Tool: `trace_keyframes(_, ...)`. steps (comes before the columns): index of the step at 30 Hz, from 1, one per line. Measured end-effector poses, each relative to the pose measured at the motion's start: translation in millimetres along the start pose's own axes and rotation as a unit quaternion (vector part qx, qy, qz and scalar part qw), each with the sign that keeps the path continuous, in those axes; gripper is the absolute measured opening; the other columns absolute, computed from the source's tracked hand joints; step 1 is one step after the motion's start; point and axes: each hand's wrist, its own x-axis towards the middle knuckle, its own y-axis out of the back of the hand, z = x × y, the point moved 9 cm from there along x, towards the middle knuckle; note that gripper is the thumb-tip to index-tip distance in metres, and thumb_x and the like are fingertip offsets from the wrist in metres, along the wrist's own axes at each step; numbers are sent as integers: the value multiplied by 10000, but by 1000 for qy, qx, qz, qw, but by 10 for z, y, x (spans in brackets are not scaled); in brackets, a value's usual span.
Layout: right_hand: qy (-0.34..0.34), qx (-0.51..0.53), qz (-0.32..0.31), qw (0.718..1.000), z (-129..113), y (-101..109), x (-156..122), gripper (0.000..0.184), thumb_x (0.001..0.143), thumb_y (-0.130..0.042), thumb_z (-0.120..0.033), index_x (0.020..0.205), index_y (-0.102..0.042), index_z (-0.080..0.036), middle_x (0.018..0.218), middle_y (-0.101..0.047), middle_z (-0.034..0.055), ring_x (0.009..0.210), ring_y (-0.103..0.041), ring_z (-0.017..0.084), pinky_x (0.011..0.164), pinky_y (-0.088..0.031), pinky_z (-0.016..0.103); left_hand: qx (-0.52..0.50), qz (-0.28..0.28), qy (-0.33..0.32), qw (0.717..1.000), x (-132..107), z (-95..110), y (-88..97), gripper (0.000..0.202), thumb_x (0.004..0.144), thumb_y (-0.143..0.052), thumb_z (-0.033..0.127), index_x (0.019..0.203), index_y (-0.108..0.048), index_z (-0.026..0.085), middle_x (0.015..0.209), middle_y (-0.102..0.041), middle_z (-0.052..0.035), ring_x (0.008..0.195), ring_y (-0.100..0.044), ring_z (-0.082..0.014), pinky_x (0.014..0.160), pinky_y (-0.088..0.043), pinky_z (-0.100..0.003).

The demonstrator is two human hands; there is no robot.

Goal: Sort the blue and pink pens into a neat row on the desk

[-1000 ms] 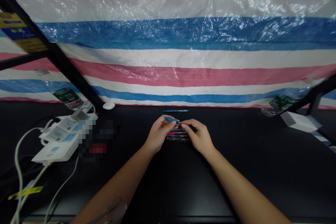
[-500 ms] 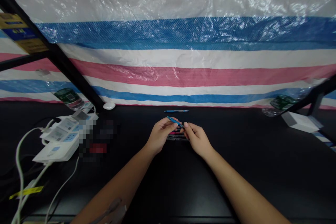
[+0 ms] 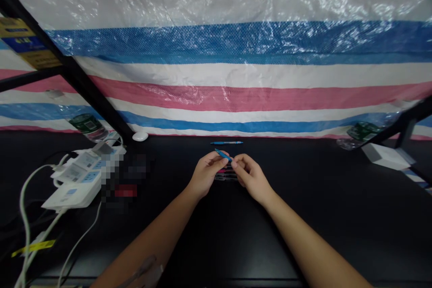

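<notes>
Both my hands meet at the middle of a black table (image 3: 303,180). My left hand (image 3: 204,173) and my right hand (image 3: 251,177) each pinch one end of a short blue pen part (image 3: 223,155), held tilted just above the table. Under and between the hands lies a small row of pens (image 3: 226,174), with red and dark barrels showing. A second blue pen (image 3: 226,142) lies flat on the table beyond the hands, near the striped sheet.
A striped red, white and blue plastic sheet (image 3: 236,54) hangs behind the table. White power strips with cables (image 3: 77,175) sit at the left, beside a white mouse (image 3: 140,136). A white box (image 3: 384,155) is at the right. Black frame bars (image 3: 67,63) cross the left side.
My right hand has lifted off the row of pens and closed in on the blue part's right end. The blue part has tilted a little more.
</notes>
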Motion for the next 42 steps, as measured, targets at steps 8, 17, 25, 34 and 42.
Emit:
trace_keyframes(8,-10,-18,-18,1000,26,-14,-12,451,971,-537,-586,790,-590,-177,531,-435,-57,462,-314,89,464,-219,253,0,-4,-4,1000,-7,-4,-14,212,820,-794,302,1003,-759,201,948,-761,-37,899,-685,-168,881,-506,-302)
trace_keyframes(17,35,-9,11,999,-87,-1,-18,356,895,-694,-527,878,-555,-200,636,-442,-66,542,-375,95,518,-294,238,1,10,-18,1000,-6,35,10,223,814,-799,292,1016,-760,204,968,-764,-41,955,-687,-184,939,-495,-323)
trace_keyframes(25,-20,-30,-26,999,2,-52,-17,530,992,-443,-632,816,-638,-173,491,-454,-47,432,-318,98,456,-232,263,20,5,-15,1000,-11,28,-6,225,812,-797,313,999,-759,194,917,-766,-41,864,-701,-178,897,-512,-326)
trace_keyframes(34,8,-12,15,1000,-65,13,-10,412,926,-619,-581,838,-610,-179,569,-470,-53,484,-366,93,480,-276,243,5,31,-28,999,1,89,43,246,797,-802,317,1000,-759,185,995,-775,-72,975,-710,-224,975,-509,-387)
trace_keyframes(42,-70,86,-51,993,61,-134,-17,497,919,-578,-639,801,-626,-159,435,-368,-94,374,-207,63,402,-145,237,15,30,-28,999,-10,90,47,214,801,-802,302,974,-769,181,978,-779,-67,964,-709,-211,976,-505,-371)
